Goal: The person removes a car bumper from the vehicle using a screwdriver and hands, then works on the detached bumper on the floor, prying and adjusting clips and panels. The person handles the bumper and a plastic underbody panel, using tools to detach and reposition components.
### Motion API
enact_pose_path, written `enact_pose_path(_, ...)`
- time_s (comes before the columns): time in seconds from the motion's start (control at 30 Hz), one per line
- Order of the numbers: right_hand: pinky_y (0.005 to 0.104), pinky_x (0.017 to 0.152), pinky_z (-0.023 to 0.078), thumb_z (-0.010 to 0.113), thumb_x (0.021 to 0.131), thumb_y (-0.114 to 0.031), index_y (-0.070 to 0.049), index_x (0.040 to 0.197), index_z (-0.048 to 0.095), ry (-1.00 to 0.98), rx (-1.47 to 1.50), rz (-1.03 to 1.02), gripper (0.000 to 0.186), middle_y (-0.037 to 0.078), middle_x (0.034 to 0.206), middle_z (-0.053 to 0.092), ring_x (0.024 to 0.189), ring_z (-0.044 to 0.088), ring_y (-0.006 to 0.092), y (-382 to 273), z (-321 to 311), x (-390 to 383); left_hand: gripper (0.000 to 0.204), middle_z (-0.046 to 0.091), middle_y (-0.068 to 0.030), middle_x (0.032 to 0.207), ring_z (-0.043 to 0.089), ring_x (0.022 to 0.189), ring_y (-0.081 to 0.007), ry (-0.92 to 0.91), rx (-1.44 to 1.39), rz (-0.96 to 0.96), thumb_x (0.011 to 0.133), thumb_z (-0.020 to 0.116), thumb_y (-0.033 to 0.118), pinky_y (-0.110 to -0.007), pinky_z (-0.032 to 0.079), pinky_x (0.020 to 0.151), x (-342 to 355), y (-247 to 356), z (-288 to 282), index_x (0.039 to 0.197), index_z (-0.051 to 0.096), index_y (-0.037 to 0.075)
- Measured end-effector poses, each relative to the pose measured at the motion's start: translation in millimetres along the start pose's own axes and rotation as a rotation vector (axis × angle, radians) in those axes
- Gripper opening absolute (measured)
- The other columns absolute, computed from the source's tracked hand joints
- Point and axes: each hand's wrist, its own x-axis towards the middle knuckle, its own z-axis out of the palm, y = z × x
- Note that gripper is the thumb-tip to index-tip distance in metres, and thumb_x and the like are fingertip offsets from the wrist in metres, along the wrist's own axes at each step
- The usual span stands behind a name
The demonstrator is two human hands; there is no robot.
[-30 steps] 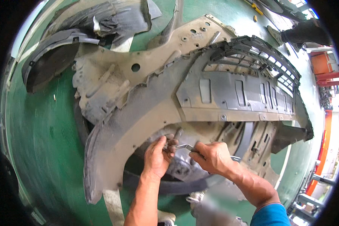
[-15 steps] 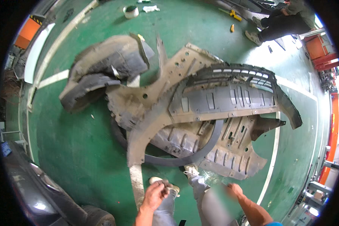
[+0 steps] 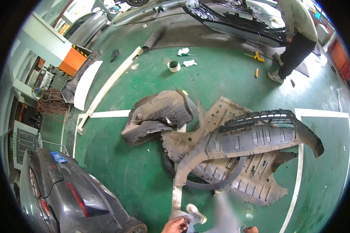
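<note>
At the lower edge, my left hand (image 3: 175, 225) has its fingers curled together in front of my legs. Whatever is in them, if anything, is too small to make out. Only a bit of my right hand (image 3: 251, 230) shows at the lower edge, its fingers mostly hidden. Ahead of my feet lies a pile of dirty car parts, apart from both hands. A dark bumper piece with a slotted grille (image 3: 256, 138) rests on a tan underbody shield (image 3: 256, 190). Under them is a curved black trim strip (image 3: 221, 183). A wheel arch liner (image 3: 157, 110) lies to the left.
A dark grey car (image 3: 74, 186) stands close on the left. At the back are a bucket (image 3: 174, 66), white cloths (image 3: 189, 63) and a yellow-handled tool (image 3: 256, 56). Another person (image 3: 297, 35) stands at the far right beside a removed bumper (image 3: 237, 25).
My view has tilted up and swung left, so the pile sits lower and further right. Both hands now show less, near the lower edge. The other person stands more upright in view.
</note>
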Motion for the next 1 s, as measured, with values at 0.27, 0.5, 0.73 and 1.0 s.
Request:
enact_pose_path(0.27, 0.0396, 0.065, 0.056, 0.074, 0.079, -0.035, 0.000, 0.079, 0.074, 0.193, 0.215, -0.029, 0.035, 0.013, 0.068, 0.072, 0.066, 0.071, 0.0253, -223, -117, -15, 0.019, 0.068, -0.0053, 0.094, 0.061, 0.074, -0.0153, -0.033, -0.209, 0.109, 0.103, 0.058, 0.022, -0.025, 0.046, 0.058, -18, 75, -25, 0.108, 0.066, 0.006)
enact_pose_path(0.5, 0.0422, 0.068, 0.055, 0.072, 0.080, -0.039, 0.002, 0.083, 0.072, 0.330, 0.081, -0.248, 0.041, 0.019, 0.072, 0.071, 0.067, 0.072, 0.0315, -473, -116, -7, 0.027, 0.072, -0.0129, 0.100, 0.066, 0.081, -0.0245, 0.057, -0.492, 0.171, 0.100, 0.061, 0.024, -0.035, 0.052, 0.068, 49, 212, -152, 0.111, 0.068, 0.000)
enact_pose_path(0.73, 0.0447, 0.075, 0.056, 0.068, 0.084, -0.046, -0.004, 0.090, 0.072, 0.437, -0.365, -0.381, 0.043, 0.016, 0.082, 0.074, 0.080, 0.072, 0.0354, -704, -36, -107, 0.027, 0.071, -0.0188, 0.103, 0.065, 0.080, -0.0224, -0.128, -0.335, 0.380, 0.094, 0.056, 0.005, -0.031, 0.053, 0.070, 80, 437, -286, 0.118, 0.064, -0.006)
enact_pose_path(1.0, 0.0402, 0.063, 0.055, 0.074, 0.078, -0.036, 0.003, 0.076, 0.070, 0.459, 0.311, -0.041, 0.039, 0.018, 0.066, 0.068, 0.062, 0.070, 0.0287, -712, -64, -171, 0.011, 0.071, -0.0183, 0.106, 0.066, 0.081, -0.0206, -0.192, -0.194, 0.363, 0.098, 0.057, 0.002, -0.032, 0.055, 0.074, 89, 572, -310, 0.104, 0.066, 0.002)
